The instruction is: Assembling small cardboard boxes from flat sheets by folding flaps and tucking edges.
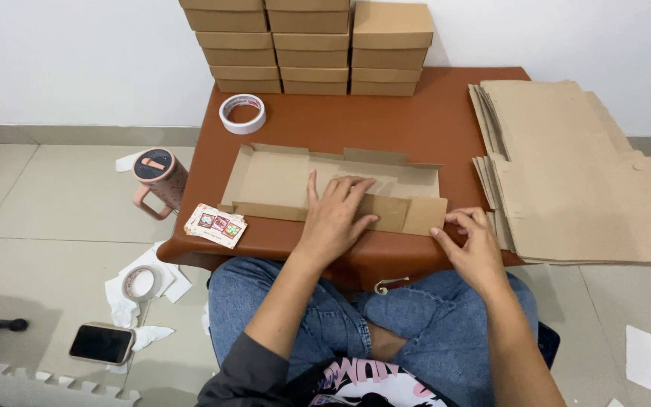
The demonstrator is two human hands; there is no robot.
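Under our left hand [334,215] lies the flat cardboard sheet [280,177], fingers spread and pressing its folded front flap, grasping nothing | right hand [470,243] pinches the flap's end tab between fingertips | risk, we judge: uneven pressure lets the flap spring up or crease crooked; sheet may slide toward the sticker cards [215,224] at the table [416,120] edge.

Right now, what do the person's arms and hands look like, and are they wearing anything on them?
Both hands are bare: the left hand and the right hand show no gloves, rings or watch. The forearms are bare too. A dark grey sleeve is pushed up near the left elbow.
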